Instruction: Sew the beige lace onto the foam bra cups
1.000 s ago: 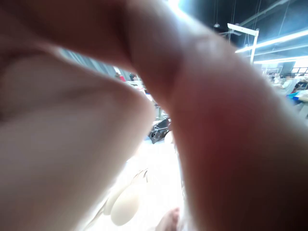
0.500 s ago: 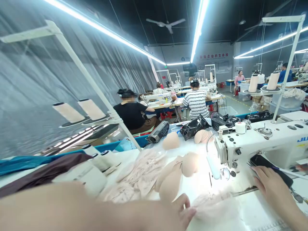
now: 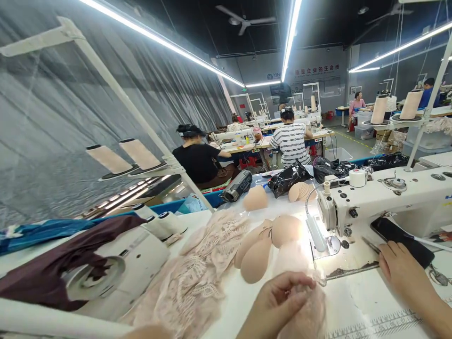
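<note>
My left hand (image 3: 284,299) pinches a piece of sheer pale pink fabric (image 3: 307,313) at the front of the sewing machine bed. My right hand (image 3: 400,266) rests on the bed to the right, its fingers closed over a slim pointed metal tool (image 3: 370,245) whose tip sticks out to the left. A black phone (image 3: 402,240) lies just behind that hand. The white sewing machine (image 3: 384,197) has its small lamp (image 3: 316,233) lit over the needle area. Beige moulded cups (image 3: 254,261) and a heap of pink lace fabric (image 3: 197,278) lie left of the needle.
Black plastic bags (image 3: 287,179) and a dark cylindrical item (image 3: 237,186) sit along the table's back. At left are a white machine part (image 3: 141,263), dark maroon cloth (image 3: 38,268) and a thread stand pole (image 3: 120,99). Co-workers (image 3: 291,141) sit at machines ahead.
My left hand has come up and right, nearer the needle area, lifting the sheer fabric in a pinch. My left forearm no longer covers the lace heap. My right hand has barely moved.
</note>
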